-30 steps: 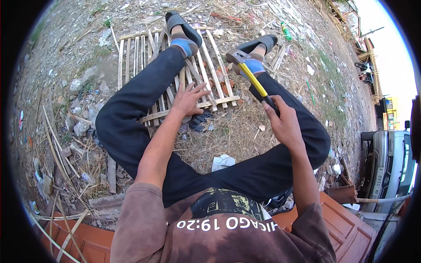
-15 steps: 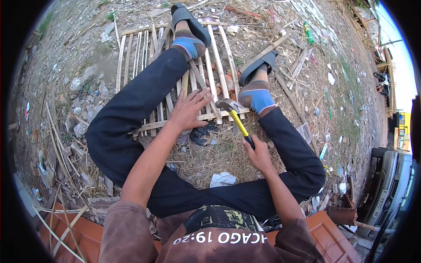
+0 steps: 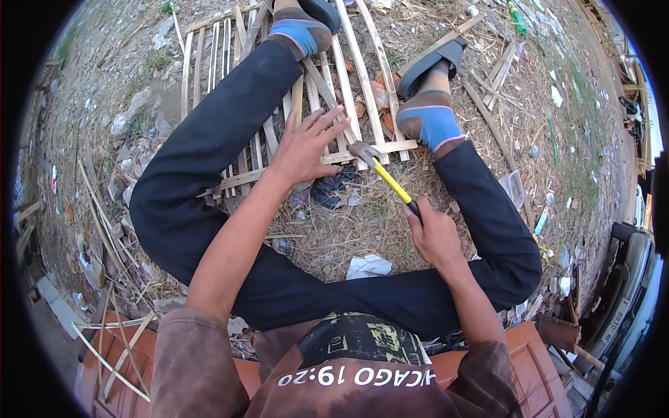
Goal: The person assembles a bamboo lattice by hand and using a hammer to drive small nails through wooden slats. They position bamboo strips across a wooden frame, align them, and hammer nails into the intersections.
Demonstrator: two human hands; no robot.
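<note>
A frame of thin wooden slats [image 3: 367, 68] lies on the ground between and beneath my feet. My left hand [image 3: 306, 150], fingers spread, rests at its near end, over the slats and the near crosspiece. In my right hand [image 3: 437, 235] is the black grip of a claw hammer [image 3: 391, 182] with a yellow shaft. The hammer's metal head is at the slat ends on the near crosspiece, to the right of my left hand; whether it touches the wood I cannot tell. My sandalled feet are by the slats, the left one over them and the right one beside them.
Loose wood strips [image 3: 488, 125], stones and litter are scattered over the dry ground. White paper [image 3: 369, 267] lies near my legs. An orange-brown wooden panel [image 3: 533, 369] is beneath me. A parked vehicle [image 3: 624, 292] stands at the right edge.
The view has shifted, so the slat frame and my feet sit higher in it. The hammer head has come close to the near crosspiece. My left hand still lies spread over the slats.
</note>
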